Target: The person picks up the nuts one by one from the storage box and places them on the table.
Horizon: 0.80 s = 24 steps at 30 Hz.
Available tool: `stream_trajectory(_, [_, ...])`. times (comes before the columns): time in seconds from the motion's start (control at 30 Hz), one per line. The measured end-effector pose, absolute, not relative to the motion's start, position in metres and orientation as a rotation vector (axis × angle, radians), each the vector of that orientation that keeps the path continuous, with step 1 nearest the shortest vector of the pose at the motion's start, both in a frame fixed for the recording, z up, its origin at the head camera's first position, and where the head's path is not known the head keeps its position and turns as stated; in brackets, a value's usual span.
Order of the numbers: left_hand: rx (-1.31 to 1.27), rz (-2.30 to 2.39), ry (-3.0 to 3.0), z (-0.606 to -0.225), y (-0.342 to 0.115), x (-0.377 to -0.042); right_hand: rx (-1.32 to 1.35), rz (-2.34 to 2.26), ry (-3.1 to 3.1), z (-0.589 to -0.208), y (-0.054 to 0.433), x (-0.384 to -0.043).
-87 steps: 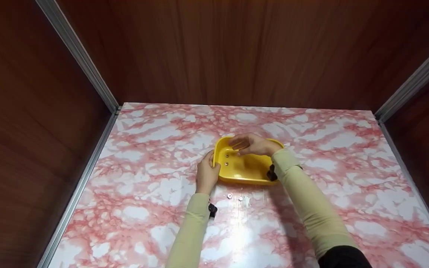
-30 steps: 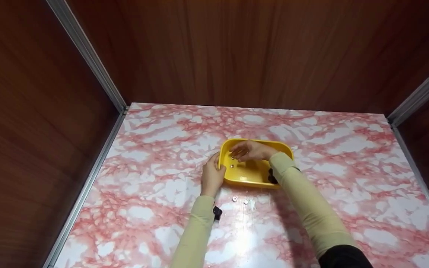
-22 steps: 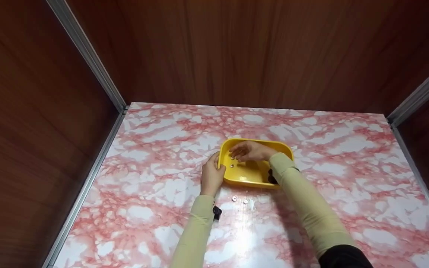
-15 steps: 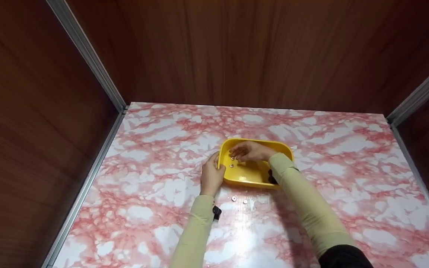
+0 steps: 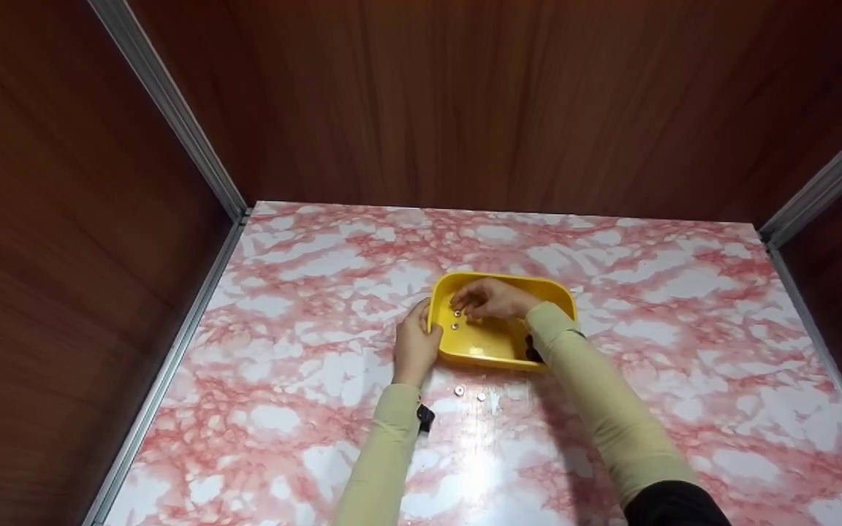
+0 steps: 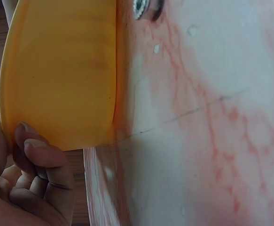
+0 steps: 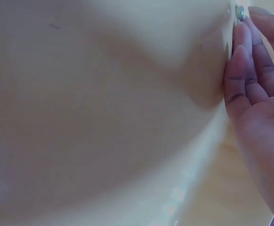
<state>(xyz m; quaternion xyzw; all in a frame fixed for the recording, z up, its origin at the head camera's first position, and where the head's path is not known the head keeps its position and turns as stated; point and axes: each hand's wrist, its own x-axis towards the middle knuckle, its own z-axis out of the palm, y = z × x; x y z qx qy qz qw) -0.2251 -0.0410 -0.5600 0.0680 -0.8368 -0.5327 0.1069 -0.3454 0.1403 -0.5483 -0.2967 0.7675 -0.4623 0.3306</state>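
A yellow plastic tray (image 5: 483, 343) sits on the table, its left wall gripped by my left hand (image 5: 416, 347), thumb at the rim and fingers along the outside. In the left wrist view the curled fingers (image 6: 43, 153) hold the tray's edge. My right hand (image 5: 498, 298) reaches inside, fingers bent downward. One small round silver metal piece (image 5: 457, 314) lies by its fingertips, and a second small metal piece (image 5: 455, 326) lies just nearer. In the right wrist view a metal piece (image 7: 240, 12) is at the fingertips, with the thumb and fingers apart.
Two more small round pieces lie on the table in front of the tray: one on the left (image 5: 459, 391), one on the right (image 5: 482, 397). The red-and-white marbled tabletop (image 5: 304, 329) is enclosed by brown wood-grain panels (image 5: 435, 109) with grey metal corner strips.
The view has shifted since the oldest frame. My right hand has lowered into the tray and its fingers bend more. The farther metal piece has moved slightly toward the nearer one.
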Motion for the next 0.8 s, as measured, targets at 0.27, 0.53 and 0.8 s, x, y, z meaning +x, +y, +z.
stream_trajectory(0.27, [0.177,-1.585,-2.443,-0.5603,-0.0412,-0.2244,-0.817,-1.179,2.046,-0.5492,0.1403,-0.3434])
stream_trajectory(0.53, [0.197,-1.554,-2.461,-0.5611,-0.0416,-0.2262,-0.786,-1.131,2.081,-0.5484,0.14,-0.3417])
stream_trajectory(0.8, [0.192,-1.549,-2.463,-0.561,-0.0418,-0.2258,-0.789,-1.12,2.117,-0.5499,0.1378,-0.3397])
